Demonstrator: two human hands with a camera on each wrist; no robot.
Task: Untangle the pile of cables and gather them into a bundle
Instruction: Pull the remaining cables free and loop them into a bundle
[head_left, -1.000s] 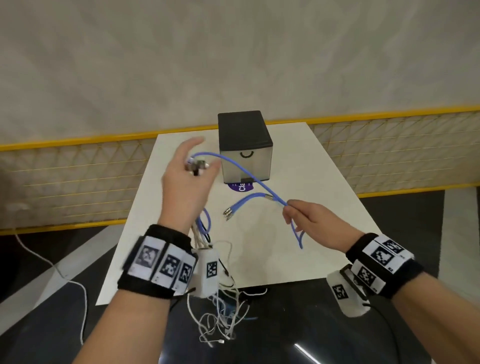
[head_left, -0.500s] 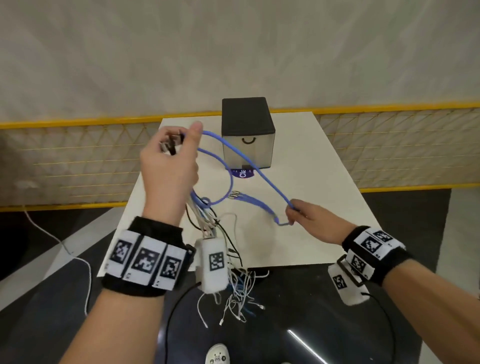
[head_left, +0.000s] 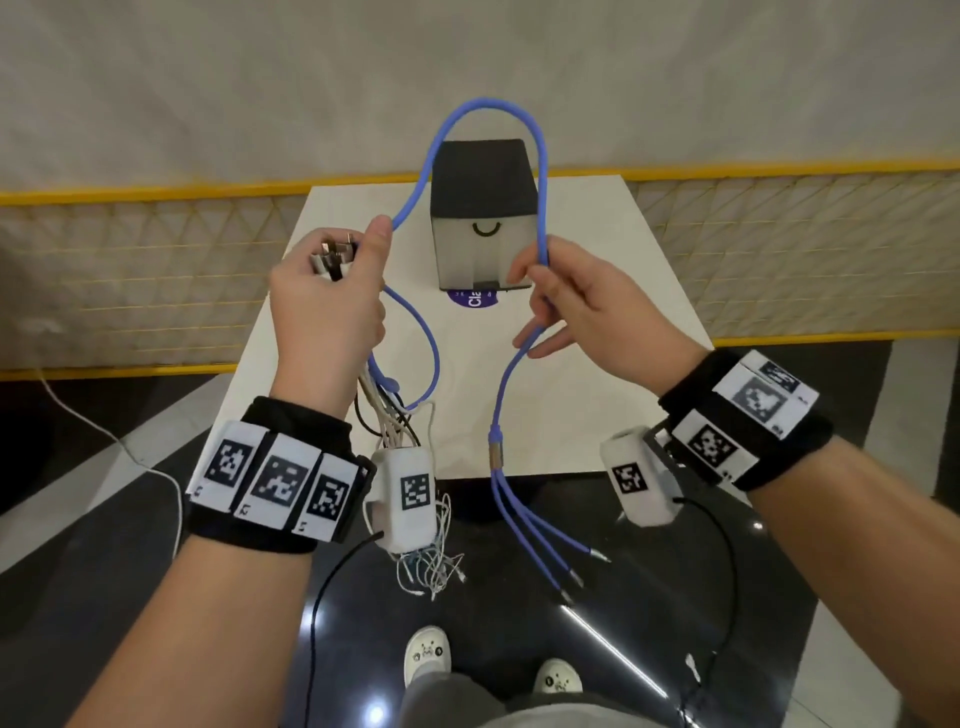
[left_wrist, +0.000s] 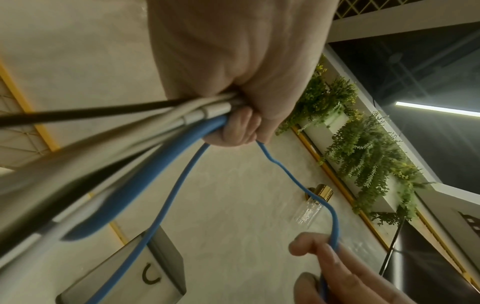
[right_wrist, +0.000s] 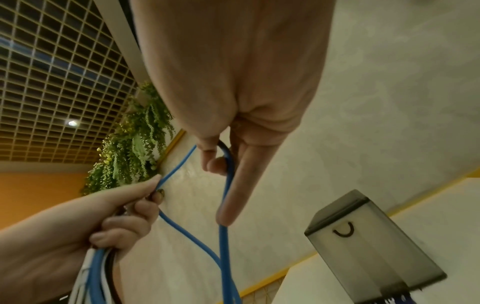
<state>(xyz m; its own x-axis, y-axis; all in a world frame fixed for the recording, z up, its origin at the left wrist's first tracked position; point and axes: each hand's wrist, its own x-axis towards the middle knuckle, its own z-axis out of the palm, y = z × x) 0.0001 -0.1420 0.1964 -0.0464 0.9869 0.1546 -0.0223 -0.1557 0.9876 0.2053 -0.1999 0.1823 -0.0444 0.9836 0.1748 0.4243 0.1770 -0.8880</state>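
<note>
My left hand (head_left: 332, 291) is raised over the table's left side and grips a bundle of white, black and blue cables (left_wrist: 145, 131), metal plugs (head_left: 335, 255) sticking out above the fist. The loose ends (head_left: 431, 566) dangle below the wrist. A blue cable (head_left: 488, 104) arches high from the left thumb across to my right hand (head_left: 566, 306), which pinches it between thumb and forefinger. Below that hand the blue cable hangs down to a metal splitter (head_left: 497, 457) and three thin tails (head_left: 550, 551).
A white table (head_left: 597, 405) stands in front of me with a small black-topped drawer box (head_left: 483, 208) at its far middle and a purple sticker (head_left: 474, 299) before it. A low yellow-railed mesh fence (head_left: 156, 270) runs behind. My shoes (head_left: 427, 649) show on the dark floor.
Both hands rose and drew closer to me. The blue cable lifted off the table into a tall arch, and its three-tailed end now hangs below my right hand.
</note>
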